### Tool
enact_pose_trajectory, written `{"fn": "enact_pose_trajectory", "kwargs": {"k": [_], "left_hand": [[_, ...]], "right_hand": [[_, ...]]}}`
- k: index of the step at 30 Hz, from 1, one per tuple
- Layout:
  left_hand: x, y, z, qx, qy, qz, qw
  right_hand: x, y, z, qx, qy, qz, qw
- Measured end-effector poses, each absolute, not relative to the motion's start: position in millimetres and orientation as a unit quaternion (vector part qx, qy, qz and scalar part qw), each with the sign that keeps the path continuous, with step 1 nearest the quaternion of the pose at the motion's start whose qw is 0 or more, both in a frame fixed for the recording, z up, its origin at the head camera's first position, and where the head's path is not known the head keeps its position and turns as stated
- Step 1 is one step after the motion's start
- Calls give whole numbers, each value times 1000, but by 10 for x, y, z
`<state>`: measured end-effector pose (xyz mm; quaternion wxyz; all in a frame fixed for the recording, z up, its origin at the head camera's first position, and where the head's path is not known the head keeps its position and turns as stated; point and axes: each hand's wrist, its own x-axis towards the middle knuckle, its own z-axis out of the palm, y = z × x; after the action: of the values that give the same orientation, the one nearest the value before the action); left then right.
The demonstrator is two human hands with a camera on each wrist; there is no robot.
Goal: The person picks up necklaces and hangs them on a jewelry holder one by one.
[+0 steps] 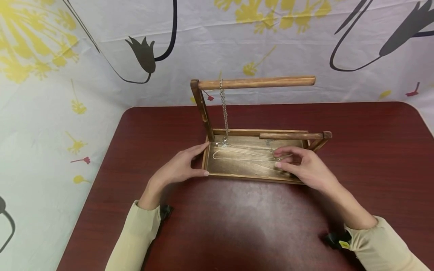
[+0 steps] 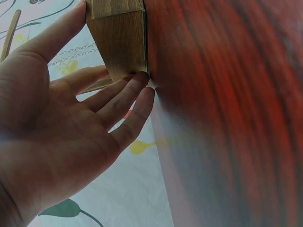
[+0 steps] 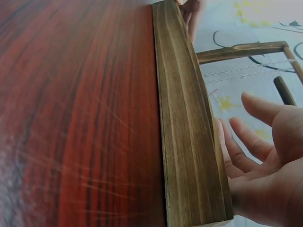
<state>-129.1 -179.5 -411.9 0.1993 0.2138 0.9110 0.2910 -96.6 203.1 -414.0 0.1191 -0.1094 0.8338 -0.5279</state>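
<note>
A wooden jewelry stand (image 1: pixel 254 176) has a shallow tray base. My left hand (image 1: pixel 179 163) is at its left end, thumb on the front corner and straight fingers against the end near the post. In the left wrist view, the fingertips touch the wood's lower edge. Over the tray's right part, my right hand (image 1: pixel 308 167) reaches down, fingers bent. Its thumb and fingertips are at the right end of a thin necklace (image 1: pixel 244 160) lying in a long loop; whether they pinch it is unclear. In the right wrist view, the tray wall (image 3: pixel 189 118) hides the thumb tip.
A silver chain (image 1: pixel 223 109) hangs from the tall left bar (image 1: pixel 257 82), a small pendant (image 1: pixel 223 144) near its lower end. More thin strands lie beside it. A lower bar (image 1: pixel 291 136) crosses behind my right hand. The stand sits on a dark red table (image 1: pixel 244 222) before patterned cloth.
</note>
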Motion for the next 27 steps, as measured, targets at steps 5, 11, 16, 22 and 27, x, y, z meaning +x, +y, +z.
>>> {"fn": "enact_pose_trajectory", "kwargs": {"k": [5, 11, 16, 22, 27], "left_hand": [[-1294, -1798, -4115, 215, 911, 291, 199], [-1296, -1795, -4128, 215, 911, 290, 198], [-1297, -1793, -4130, 214, 912, 290, 197], [-1297, -1791, -4122, 213, 912, 291, 197], [-1292, -1795, -4124, 216, 912, 292, 193]], "right_hand": [[-985, 2012, -4168, -110, 850, -504, 108], [-1002, 2001, -4173, -104, 868, -475, 102], [-1015, 1992, -4175, -106, 878, -457, 98], [-1040, 1965, -4217, -113, 881, -451, 89], [-1050, 1939, -4245, -115, 886, -442, 83]]}}
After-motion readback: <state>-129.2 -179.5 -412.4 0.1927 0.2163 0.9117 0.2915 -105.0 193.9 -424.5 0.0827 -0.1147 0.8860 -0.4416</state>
